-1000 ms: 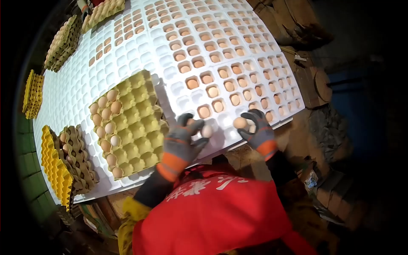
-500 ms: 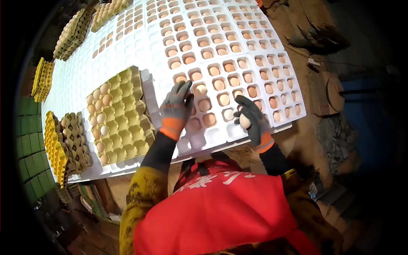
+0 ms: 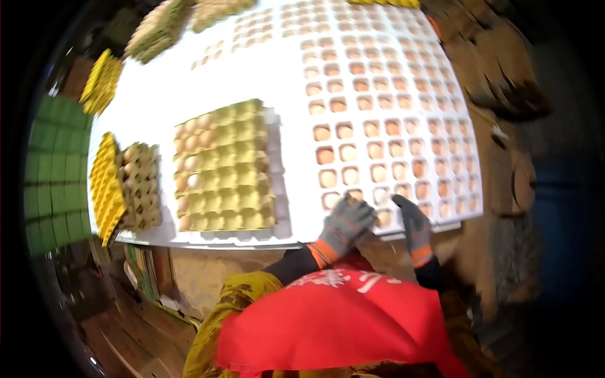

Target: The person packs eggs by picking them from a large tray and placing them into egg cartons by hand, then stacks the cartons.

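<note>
My left hand [image 3: 348, 225], in a grey glove with an orange cuff, is at the near edge of the white foam egg tray [image 3: 296, 183]. Its fingertips lie by a brown egg [image 3: 355, 195] sitting in a cell, and the fingers look stretched out, though blurred. My right hand [image 3: 414, 223], gloved the same way, is to its right over the tray's front cells. One finger points away from me; the lower fingers are partly hidden, and no egg shows in it. A pale egg [image 3: 383, 218] rests in a cell between the two hands.
A yellowish egg carton [image 3: 230, 183], partly filled with eggs at its left, lies on the foam. Further left stand a yellow tray stack [image 3: 107, 189] and a grey carton of eggs [image 3: 142, 186]. Green crates [image 3: 57, 173] are beyond the left edge; sacks [image 3: 504, 63] lie at right.
The view has shifted, so the trays appear further right. The egg earlier in my right hand no longer shows there. Front cells near my hands now hold eggs.
</note>
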Motion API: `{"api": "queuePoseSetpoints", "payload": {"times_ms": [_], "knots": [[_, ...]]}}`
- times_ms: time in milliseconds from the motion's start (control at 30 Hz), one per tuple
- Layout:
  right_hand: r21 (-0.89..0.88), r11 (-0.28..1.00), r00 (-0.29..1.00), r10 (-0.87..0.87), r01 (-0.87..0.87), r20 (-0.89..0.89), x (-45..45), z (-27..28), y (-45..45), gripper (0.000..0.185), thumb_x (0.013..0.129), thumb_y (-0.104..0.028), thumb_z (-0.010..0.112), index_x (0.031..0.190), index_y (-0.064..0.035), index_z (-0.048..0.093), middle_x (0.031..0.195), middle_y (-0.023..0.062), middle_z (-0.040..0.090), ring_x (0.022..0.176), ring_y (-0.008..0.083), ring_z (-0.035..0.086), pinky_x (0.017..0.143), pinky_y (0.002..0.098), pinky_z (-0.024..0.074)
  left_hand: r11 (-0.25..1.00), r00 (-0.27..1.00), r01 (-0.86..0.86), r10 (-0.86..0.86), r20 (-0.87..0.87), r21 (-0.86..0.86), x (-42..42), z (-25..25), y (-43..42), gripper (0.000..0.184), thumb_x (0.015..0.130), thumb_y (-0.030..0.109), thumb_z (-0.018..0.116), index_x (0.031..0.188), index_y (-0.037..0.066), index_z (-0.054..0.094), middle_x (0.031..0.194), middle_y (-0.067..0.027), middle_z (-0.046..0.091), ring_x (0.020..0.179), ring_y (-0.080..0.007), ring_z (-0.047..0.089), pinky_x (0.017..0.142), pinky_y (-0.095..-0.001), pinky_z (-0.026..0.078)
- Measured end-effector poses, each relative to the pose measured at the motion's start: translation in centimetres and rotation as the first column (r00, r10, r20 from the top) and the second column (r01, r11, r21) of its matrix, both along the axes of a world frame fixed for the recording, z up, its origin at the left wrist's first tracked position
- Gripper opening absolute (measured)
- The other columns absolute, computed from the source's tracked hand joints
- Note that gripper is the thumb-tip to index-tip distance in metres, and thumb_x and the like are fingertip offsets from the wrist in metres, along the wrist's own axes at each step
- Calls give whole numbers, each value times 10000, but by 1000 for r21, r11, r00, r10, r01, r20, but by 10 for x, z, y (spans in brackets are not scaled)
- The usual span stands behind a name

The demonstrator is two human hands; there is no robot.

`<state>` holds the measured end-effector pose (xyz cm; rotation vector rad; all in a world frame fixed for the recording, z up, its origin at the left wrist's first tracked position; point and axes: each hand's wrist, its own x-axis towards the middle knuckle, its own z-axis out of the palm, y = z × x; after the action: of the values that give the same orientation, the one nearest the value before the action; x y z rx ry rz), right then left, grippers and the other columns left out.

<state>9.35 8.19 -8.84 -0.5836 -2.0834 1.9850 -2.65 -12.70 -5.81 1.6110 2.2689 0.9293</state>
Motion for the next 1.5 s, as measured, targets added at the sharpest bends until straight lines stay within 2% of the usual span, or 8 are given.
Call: {"api": "queuePoseSetpoints", "payload": {"times_ms": [300, 600, 833, 967, 1100, 1267, 1367, 1500], "knots": [[308, 852, 870, 477, -423, -125, -215, 120, -167, 357, 941, -143, 683, 1286, -65, 637, 1110, 117, 684, 972, 225, 684, 862, 332, 545, 641, 584, -725, 766, -269, 250, -152, 85, -253, 461, 802, -45, 639, 1254, 43, 649, 1203, -176, 654, 1101, -388, 610, 925, -441, 506], [902, 292, 852, 505, -318, 136, -350, 91, -299, 453, 836, -260, 703, 1266, -158, 604, 1251, 117, 578, 1119, 314, 585, 922, 456, 499, 915, 823, -397, 324, -467, -65, -289, 58, -287, 212, 901, 171, 540, 1030, 202, 706, 1051, -35, 630, 1008, -281, 598, 909, -397, 462], [-526, 826, 975, 117, -203, -191, -337, 118, -271, 368, 934, -211, 578, 1226, 12, 599, 1077, 104, 644, 1000, 201, 648, 889, 327, 550, 689, 675, -686, 482, 559, 234, -280, 89, -318, 349, 858, 111, 689, 1201, 62, 651, 1057, -64, 670, 995, -213, 659, 845, -371, 539], [581, 764, 917, 393, -280, -74, -370, 117, -286, 443, 881, -265, 715, 1259, -57, 612, 1152, 115, 638, 1078, 248, 620, 886, 363, 521, 285, 210, -911, -300, 930, 298, -276, 87, -344, 281, 934, 198, 668, 1140, 7, 657, 1087, -60, 658, 1009, -170, 642, 859, -337, 540], [888, 194, 862, 392, -418, 320, -386, 127, -311, 521, 823, -266, 737, 1297, -97, 606, 1258, 120, 592, 1086, 340, 606, 944, 427, 506, 537, 298, -842, 555, 777, -61, -287, 85, -349, 227, 943, 113, 653, 1142, 9, 621, 1100, -75, 624, 925, -179, 646, 755, -327, 538], [-45, 931, 931, 359, -363, -68, -377, 130, -289, 487, 930, -204, 613, 1401, -106, 540, 1117, 77, 641, 913, 204, 615, 765, 331, 529, 572, 627, -762, 768, -130, -304, -291, 77, -315, 541, 808, 507, 750, 1126, 100, 588, 1045, -114, 645, 975, -307, 639, 813, -429, 524], [-615, 717, 934, 343, -328, -98, -374, 134, -280, 442, 967, -182, 587, 1402, -117, 544, 1083, 82, 622, 816, 129, 579, 661, 275, 509, 598, 672, -703, 736, -84, -384, -309, 64, -311, 553, 801, 515, 727, 1143, 107, 577, 1065, -108, 662, 964, -301, 657, 833, -434, 521], [764, 489, 837, 533, -420, 119, -405, 129, -314, 473, 841, -331, 771, 1263, -147, 663, 1319, 156, 547, 975, 288, 645, 810, 417, 548, 603, 575, -798, 753, 321, 17, -305, 47, -344, 383, 830, 307, 710, 1122, 76, 624, 838, -73, 675, 719, -230, 641, 644, -346, 513]]}}
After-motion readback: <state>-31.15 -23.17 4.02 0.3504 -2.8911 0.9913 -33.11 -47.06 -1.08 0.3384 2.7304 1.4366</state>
